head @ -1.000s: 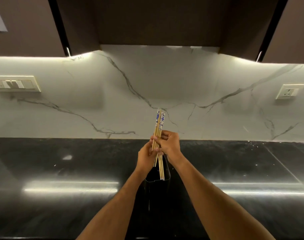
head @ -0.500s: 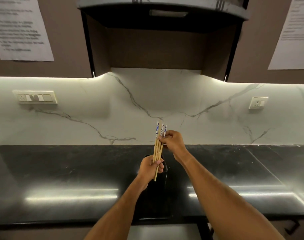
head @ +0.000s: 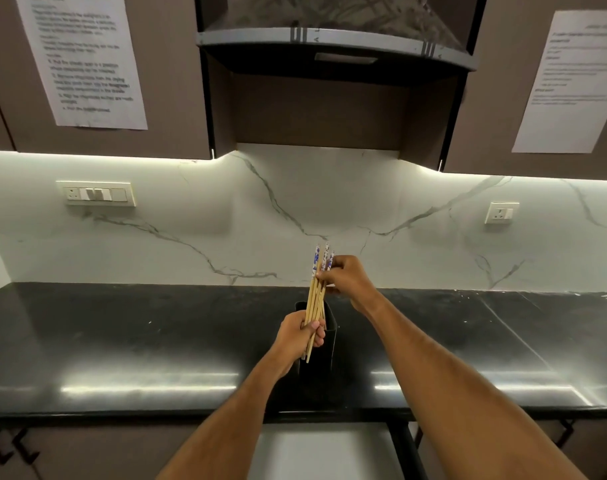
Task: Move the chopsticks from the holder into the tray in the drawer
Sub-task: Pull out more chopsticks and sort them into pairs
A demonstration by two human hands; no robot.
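Note:
A bundle of several wooden chopsticks (head: 316,296) with blue-and-white patterned tops stands tilted over the black holder (head: 322,355) on the dark counter. My left hand (head: 300,336) grips the bundle near its lower ends, in front of the holder. My right hand (head: 347,277) pinches the bundle just below the patterned tops. The lower tips stick out below my left fist, outside the holder. Below the counter edge a pale open drawer (head: 326,448) shows between my forearms; I cannot make out a tray in it.
The black counter (head: 122,341) runs left to right under a marble backsplash with a switch panel (head: 96,194) and a socket (head: 501,213). A hood (head: 333,46) and cabinets with taped papers hang above. Dark cabinet handles (head: 7,448) sit at the lower left.
The view has tilted up and pulled back, and the drawer now shows. My hands have spread apart along the bundle, the left lower, the right near the tops, and the chopsticks' tips are out of the holder.

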